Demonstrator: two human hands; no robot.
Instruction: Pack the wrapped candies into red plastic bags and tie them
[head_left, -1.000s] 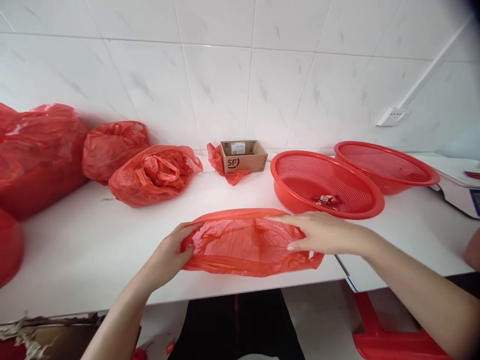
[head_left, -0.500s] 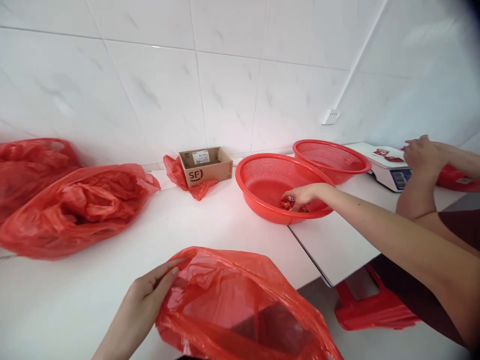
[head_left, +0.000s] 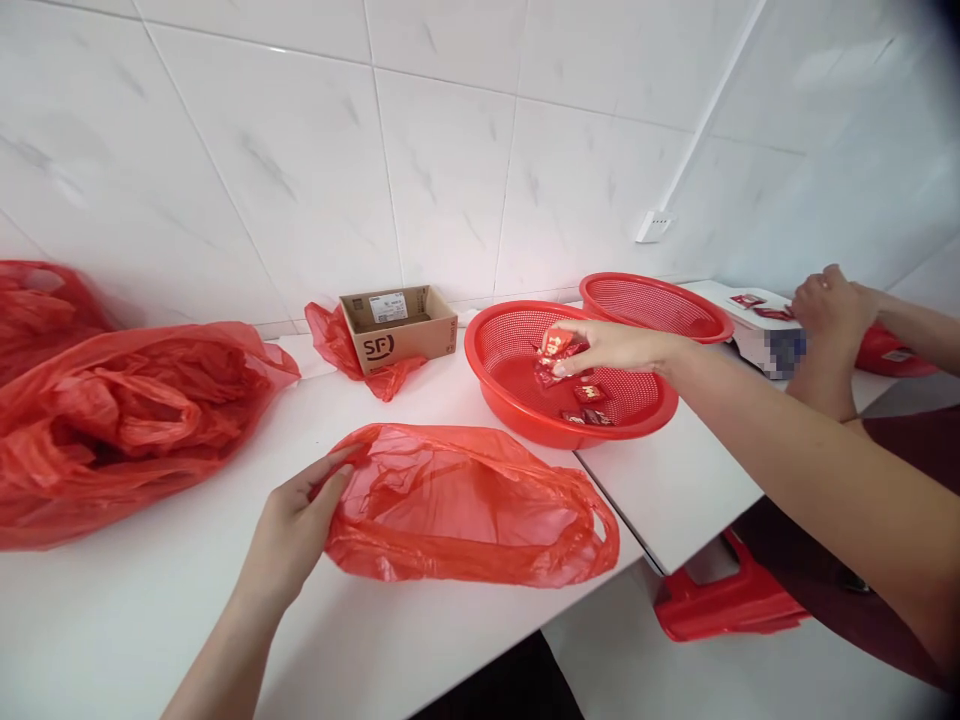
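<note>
With thumb and fingers closed, my left hand (head_left: 296,525) pinches the left edge of a thin red plastic bag (head_left: 465,560). The bag lies on the white table with its mouth spread, and one handle loop shows at its right end. Over a red perforated plastic basket (head_left: 495,405), my right hand (head_left: 600,348) is closed on a bunch of small red packets (head_left: 556,345) with gold print. More such packets (head_left: 589,393) lie in the basket below it. How many packets my hand holds cannot be made out.
A cardboard box (head_left: 412,345) stands by the wall on red plastic. Crumpled red bags (head_left: 150,420) lie at left. Behind my basket is a second red basket (head_left: 652,305). At right, a co-worker's hands (head_left: 832,300) are beside a white scale (head_left: 750,335). A red stool (head_left: 720,600) stands below.
My right hand has risen from the basket's bottom with red packets. The red bag, held by my left hand, has moved farther onto the table and flattened. The view has shifted slightly.
</note>
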